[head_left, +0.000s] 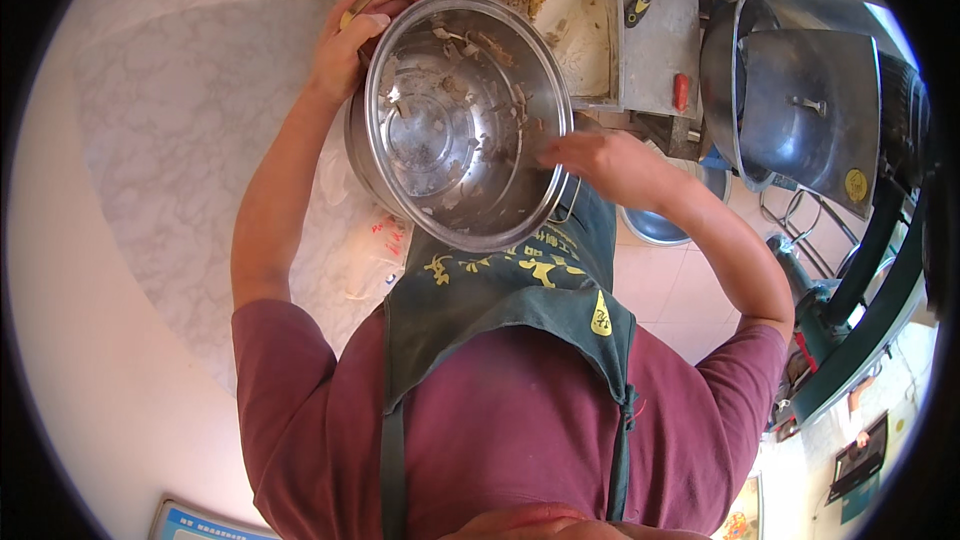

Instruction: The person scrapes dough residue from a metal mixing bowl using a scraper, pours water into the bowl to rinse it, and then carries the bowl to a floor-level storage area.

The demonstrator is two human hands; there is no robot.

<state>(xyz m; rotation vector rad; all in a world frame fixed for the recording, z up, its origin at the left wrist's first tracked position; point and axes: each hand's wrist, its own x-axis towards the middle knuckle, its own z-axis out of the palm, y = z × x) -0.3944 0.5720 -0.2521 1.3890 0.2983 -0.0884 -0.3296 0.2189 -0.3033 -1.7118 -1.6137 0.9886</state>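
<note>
A deep steel pot (pixel 430 130) is tilted so its mouth faces me, with brown and pale scraps stuck to its inner wall and bottom. At the pot's upper left, my left hand (pixel 372 25) is closed around its loop handle. My right hand (pixel 590 160) reaches over the right rim into the pot. Its fingers are curled together and blurred by motion, so what they hold, if anything, cannot be made out. Behind the pot stands a shallow tray (pixel 612 30) containing pale powder, a white block and a yellow-brown crumbly heap.
Right of the tray, a putty knife (pixel 645 2) and a small red object (pixel 681 92) lie on a grey board (pixel 660 50). Further right are a large metal basin (pixel 722 90) and a metal lid (pixel 815 105). A bowl (pixel 660 228) sits lower down. A plastic bag (pixel 370 255) lies on the marbled counter (pixel 190 140).
</note>
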